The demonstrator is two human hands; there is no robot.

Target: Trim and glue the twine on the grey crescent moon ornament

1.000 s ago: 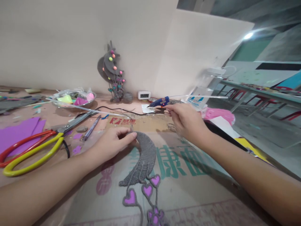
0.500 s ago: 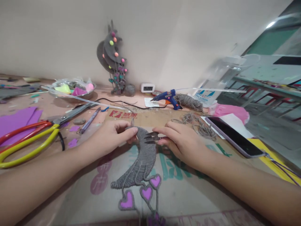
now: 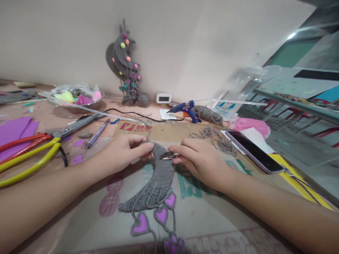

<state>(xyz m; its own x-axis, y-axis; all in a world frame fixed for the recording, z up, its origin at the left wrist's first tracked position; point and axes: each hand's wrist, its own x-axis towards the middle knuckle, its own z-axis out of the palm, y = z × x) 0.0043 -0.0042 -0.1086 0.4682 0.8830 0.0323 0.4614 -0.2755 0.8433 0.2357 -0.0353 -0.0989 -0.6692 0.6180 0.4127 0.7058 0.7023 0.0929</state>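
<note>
My left hand [image 3: 134, 150] pinches the upper tip of a crescent moon [image 3: 162, 176] wound in grey yarn, with a short yarn loop standing up at that tip. Purple hearts [image 3: 161, 215] edged in grey yarn hang on cords from the moon's lower part, over the cardboard. In my right hand [image 3: 200, 158] is a small pair of snips [image 3: 167, 155], held between thumb and fingers. Their dark pointed blades lie over the moon's upper part and look nearly closed together. The handles are mostly hidden by my fingers.
Large red-and-yellow-handled shears [image 3: 50, 148], a pen [image 3: 97, 134] and purple sheets lie left. A blue glue gun [image 3: 182, 111], a small clock [image 3: 163, 98] and grey yarn [image 3: 208, 114] stand behind. A phone [image 3: 254, 151] lies right. A finished-looking moon ornament [image 3: 123, 56] hangs against the wall.
The snips' blades, spread apart before, are now closer together over the moon. Both hands keep their holds. The whole view has shifted slightly.
</note>
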